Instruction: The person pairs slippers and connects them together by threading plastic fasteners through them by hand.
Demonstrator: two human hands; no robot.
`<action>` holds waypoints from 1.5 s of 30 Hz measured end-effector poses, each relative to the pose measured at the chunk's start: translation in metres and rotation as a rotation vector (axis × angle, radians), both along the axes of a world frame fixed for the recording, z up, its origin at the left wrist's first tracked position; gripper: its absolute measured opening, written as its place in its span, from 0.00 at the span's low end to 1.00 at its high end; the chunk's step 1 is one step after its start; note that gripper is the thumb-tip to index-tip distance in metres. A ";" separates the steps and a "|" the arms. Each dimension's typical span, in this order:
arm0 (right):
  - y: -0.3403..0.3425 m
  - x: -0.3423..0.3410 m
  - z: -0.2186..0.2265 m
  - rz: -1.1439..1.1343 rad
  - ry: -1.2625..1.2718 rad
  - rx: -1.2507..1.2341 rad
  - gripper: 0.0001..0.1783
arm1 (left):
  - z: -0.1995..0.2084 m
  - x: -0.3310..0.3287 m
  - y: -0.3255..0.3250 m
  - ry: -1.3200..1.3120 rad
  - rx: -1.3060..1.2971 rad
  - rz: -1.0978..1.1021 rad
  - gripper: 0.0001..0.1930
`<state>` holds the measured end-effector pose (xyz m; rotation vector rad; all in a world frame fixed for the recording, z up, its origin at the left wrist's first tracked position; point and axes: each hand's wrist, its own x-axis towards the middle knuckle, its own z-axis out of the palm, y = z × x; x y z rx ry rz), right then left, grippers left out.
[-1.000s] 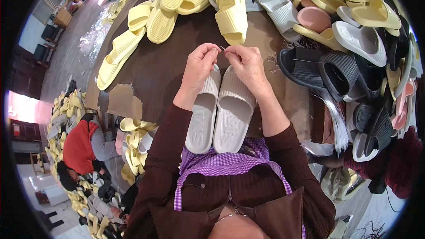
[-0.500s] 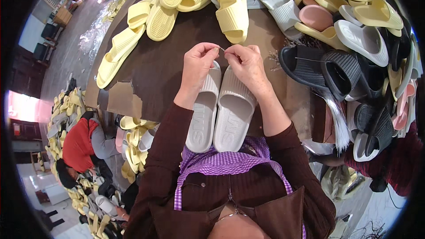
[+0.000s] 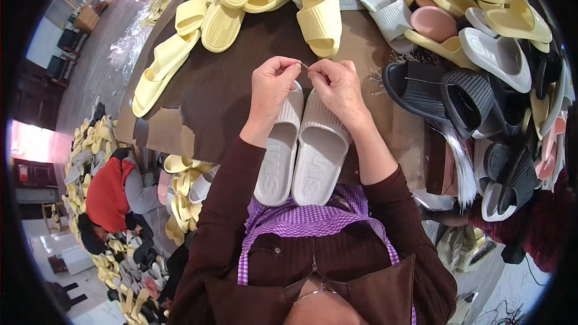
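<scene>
Two light grey slide slippers (image 3: 321, 162) lie side by side in front of me, toes away, at the table's near edge. Over their toe ends, my left hand (image 3: 274, 87) pinches one end of a thin plastic tie (image 3: 304, 65) between thumb and forefinger. The other end is pinched by my right hand (image 3: 338, 87), so a short stretch of it spans the small gap between my fingertips. My hands partly cover the slippers' toes, and whether the tie passes through the straps is hidden.
Yellow slippers (image 3: 319, 9) lie along the brown table's (image 3: 223, 96) far side. Black slippers (image 3: 415, 87) and a mixed heap rise at the right, by a bundle of thin white ties (image 3: 460, 162). A person in a red vest (image 3: 108, 195) bends over slipper piles at the left.
The gap between my fingertips looks slightly wider, with both hands still pinching the tie. The whole view has shifted a little; the grey slippers stay in place between my forearms.
</scene>
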<state>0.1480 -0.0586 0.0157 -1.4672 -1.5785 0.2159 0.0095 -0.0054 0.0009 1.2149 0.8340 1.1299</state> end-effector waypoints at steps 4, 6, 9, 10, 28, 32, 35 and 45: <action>0.000 -0.001 -0.001 -0.010 0.006 0.001 0.03 | 0.002 0.000 -0.001 0.015 -0.001 0.012 0.04; 0.001 0.000 -0.001 -0.004 -0.008 0.004 0.03 | 0.004 0.000 -0.001 0.017 -0.001 0.009 0.04; 0.001 0.001 -0.002 0.009 -0.012 0.006 0.03 | 0.003 0.001 -0.003 0.033 -0.001 0.001 0.03; 0.002 0.002 -0.002 0.018 -0.011 0.010 0.03 | 0.003 0.001 -0.003 0.040 0.001 -0.003 0.03; 0.003 0.013 0.014 0.015 0.063 0.047 0.05 | 0.019 -0.019 0.001 0.061 0.034 -0.005 0.08; -0.063 0.050 0.044 -0.134 -0.179 -0.011 0.06 | 0.021 -0.067 -0.008 0.480 0.455 0.111 0.13; -0.128 0.060 0.023 -0.015 -0.131 -0.454 0.07 | -0.019 -0.118 -0.040 0.754 0.565 0.121 0.14; -0.212 -0.011 -0.045 0.054 0.627 -0.640 0.23 | -0.018 -0.118 -0.156 0.449 -0.178 -0.042 0.19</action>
